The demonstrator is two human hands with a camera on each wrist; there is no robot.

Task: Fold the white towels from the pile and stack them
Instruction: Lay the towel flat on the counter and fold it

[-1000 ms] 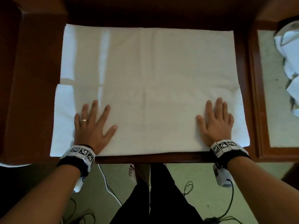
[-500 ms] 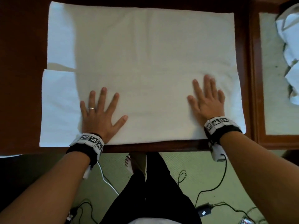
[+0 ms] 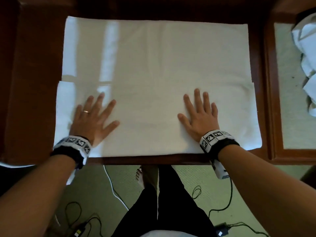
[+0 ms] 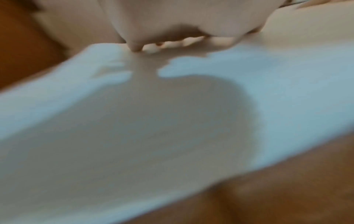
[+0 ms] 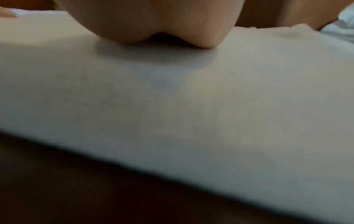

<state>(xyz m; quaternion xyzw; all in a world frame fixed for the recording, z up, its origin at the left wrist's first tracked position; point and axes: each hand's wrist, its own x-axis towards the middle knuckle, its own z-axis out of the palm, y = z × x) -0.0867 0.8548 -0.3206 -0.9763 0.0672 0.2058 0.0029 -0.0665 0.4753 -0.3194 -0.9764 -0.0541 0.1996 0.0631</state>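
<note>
White towel is laid flat across the dark wooden bench, covering most of its top. A folded near layer is seen over the far layer; fold edge runs across approx. the towel's middle, w/ the near layer jutting out slightly past the far one at both side edges. Near edge of towel lies just inside the bench's near edge.

Left hand is pressed palm-down on the towel's near-left part, fingers straight and spread, nothing grasped; a ring is worn on one finger. Right hand is laid flat on the towel's near-right part, fingers straight and closer together, nothing grasped. Marker bands are worn on both wrists.

Wrist views are blurred: in the left wrist view the left hand is seen low over the towel w/ its shadow cast on the cloth; in the right wrist view the heel of the right hand is touching the towel.

Pile of crumpled white towels is seen well right of the spread towel, beyond the bench's edge, partly cut off by the frame. Cables lie on the floor near of the towel.
</note>
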